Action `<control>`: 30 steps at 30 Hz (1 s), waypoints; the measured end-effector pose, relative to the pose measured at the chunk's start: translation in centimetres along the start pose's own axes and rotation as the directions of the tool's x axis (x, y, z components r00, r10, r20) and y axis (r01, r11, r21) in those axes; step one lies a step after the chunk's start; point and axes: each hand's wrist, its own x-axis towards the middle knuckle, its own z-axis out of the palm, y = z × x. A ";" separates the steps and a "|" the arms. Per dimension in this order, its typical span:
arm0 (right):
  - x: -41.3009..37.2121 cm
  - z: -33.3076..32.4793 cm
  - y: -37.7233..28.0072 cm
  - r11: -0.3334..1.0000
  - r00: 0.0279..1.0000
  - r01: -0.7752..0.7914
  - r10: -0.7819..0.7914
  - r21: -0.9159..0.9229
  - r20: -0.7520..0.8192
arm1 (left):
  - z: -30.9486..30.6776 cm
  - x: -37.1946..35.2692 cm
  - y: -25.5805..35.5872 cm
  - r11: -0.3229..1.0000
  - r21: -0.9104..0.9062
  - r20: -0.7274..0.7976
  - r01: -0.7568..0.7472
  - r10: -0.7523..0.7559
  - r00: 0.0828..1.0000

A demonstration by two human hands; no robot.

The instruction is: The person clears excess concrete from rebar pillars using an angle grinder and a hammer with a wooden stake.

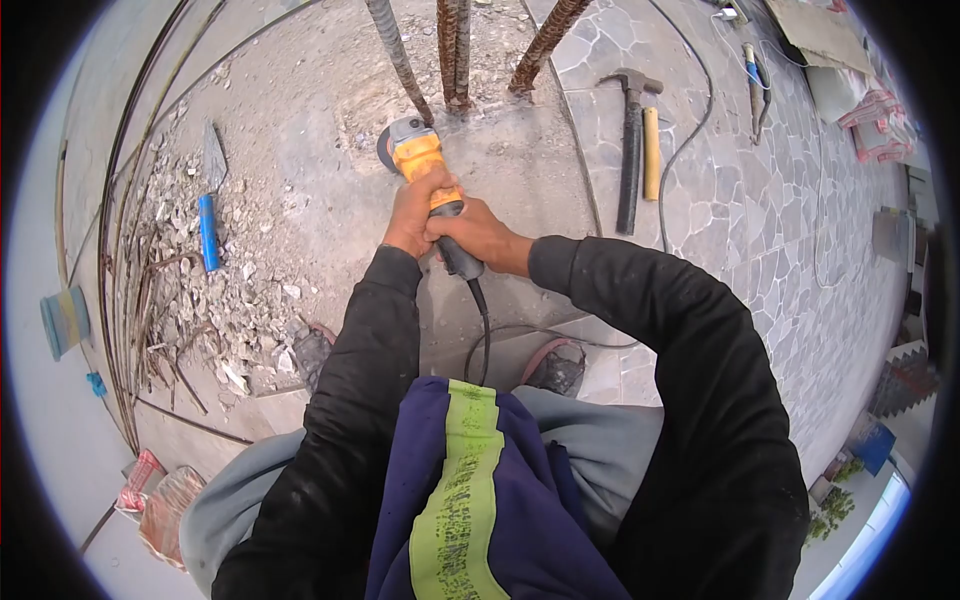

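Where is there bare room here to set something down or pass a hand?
Widest: the paving right of the dark cable. Smaller: the dusty concrete between the grinder and the hammer. Crowded: the left side, with rubble, trowel and long rods.

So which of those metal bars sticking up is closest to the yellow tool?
The leftmost bar. It's the greyish one, and its bottom end comes down right by the head of the yellow tool. The other bars meet the ground farther right.
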 end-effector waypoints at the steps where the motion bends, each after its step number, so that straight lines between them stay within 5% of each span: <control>1: 0.1 0.0 -0.1 1.000 1.000 0.002 -0.002 0.001 0.011 | 0.0 0.0 0.1 1.000 0.002 -0.003 -0.002 0.002 1.000; 30: -1.7 -1.9 -2.0 0.999 0.999 -0.024 0.025 -0.031 0.039 | 2.4 0.0 -0.5 0.999 -0.051 -0.070 0.013 -0.016 0.997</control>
